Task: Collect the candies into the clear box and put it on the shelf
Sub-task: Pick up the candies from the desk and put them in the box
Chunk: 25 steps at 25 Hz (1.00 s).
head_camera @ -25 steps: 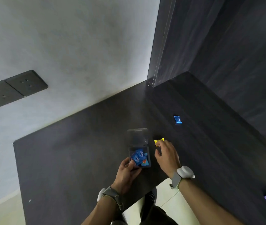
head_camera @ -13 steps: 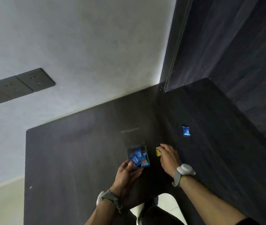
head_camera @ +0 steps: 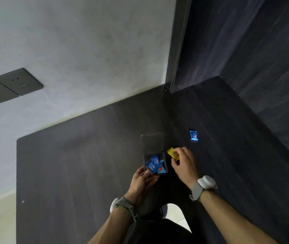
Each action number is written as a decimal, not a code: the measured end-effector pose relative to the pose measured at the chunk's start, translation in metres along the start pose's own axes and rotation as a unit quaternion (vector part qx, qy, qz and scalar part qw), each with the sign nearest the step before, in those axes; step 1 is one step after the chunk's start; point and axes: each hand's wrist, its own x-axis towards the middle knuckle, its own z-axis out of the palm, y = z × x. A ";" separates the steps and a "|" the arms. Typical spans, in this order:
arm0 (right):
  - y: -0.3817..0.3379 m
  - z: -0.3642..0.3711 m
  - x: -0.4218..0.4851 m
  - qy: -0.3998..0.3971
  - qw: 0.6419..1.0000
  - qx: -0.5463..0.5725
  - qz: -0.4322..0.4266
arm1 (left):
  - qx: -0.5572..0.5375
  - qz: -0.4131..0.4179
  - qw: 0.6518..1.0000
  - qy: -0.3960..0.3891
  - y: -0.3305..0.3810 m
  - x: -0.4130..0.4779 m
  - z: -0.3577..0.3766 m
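My right hand [head_camera: 184, 164] pinched the yellow candy [head_camera: 172, 153] between the thumb and the first fingers. The candy stuck out to the upper left of my fingertips, just beside the right wall of the box [head_camera: 155, 162]. I could not tell if the candy was already off the table [head_camera: 69, 173] or was touching it.

My left hand [head_camera: 143, 182] held the box at its near left corner, with the fingers closed on the wall there. The box stood on the dark table with its lid [head_camera: 151, 142] open and folded back to the far side. Inside the box lay several blue candies [head_camera: 153, 163] and one with a red mark on it [head_camera: 160, 168]. They were piled together, so I could not count them exactly.

One more blue candy [head_camera: 193, 135] lay alone on the table, beyond my right hand and a little to the right, well apart from the box. It lay near the dark side panel [head_camera: 263, 85].

Each of my wrists carried a grey strap with a white round device [head_camera: 207, 182]. The table met a pale wall [head_camera: 87, 50] at the back, and two dark socket plates [head_camera: 8, 87] sat on that wall at the left. Between my arms, under the edge of the table, a piece of light floor [head_camera: 173, 212] showed.
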 end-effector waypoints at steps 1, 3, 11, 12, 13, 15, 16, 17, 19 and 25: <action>-0.003 -0.005 0.001 0.010 1.000 0.019 -0.006 | 0.007 0.000 1.000 -0.002 0.001 0.002 0.007; -0.011 -0.014 0.001 0.027 0.998 0.047 -0.022 | 0.018 0.002 1.000 -0.013 0.003 0.008 0.022; -0.010 -0.033 0.008 0.050 0.994 0.094 -0.029 | 0.036 0.015 0.997 -0.067 0.013 0.034 0.068; -0.004 -0.035 0.011 0.061 0.994 0.093 -0.023 | 0.034 0.013 0.997 -0.071 0.012 0.039 0.071; 0.001 -0.037 0.014 0.070 0.993 0.094 -0.015 | 0.030 0.009 0.997 -0.069 0.012 0.042 0.072; 0.014 -0.044 0.023 0.084 0.993 0.082 0.017 | 0.023 -0.001 0.998 -0.059 0.011 0.051 0.076; 0.019 -0.046 0.026 0.087 0.994 0.057 0.038 | 0.019 -0.003 0.998 -0.056 0.011 0.052 0.074; 0.025 -0.048 0.029 0.085 0.994 0.018 0.060 | 0.015 -0.006 0.998 -0.056 0.010 0.053 0.073; 0.037 -0.051 0.040 0.057 0.991 -0.063 0.101 | 0.006 -0.010 0.998 -0.058 0.012 0.056 0.069; 0.058 -0.036 0.072 -0.096 0.970 -0.163 0.153 | -0.013 -0.008 0.998 -0.067 0.019 0.060 0.054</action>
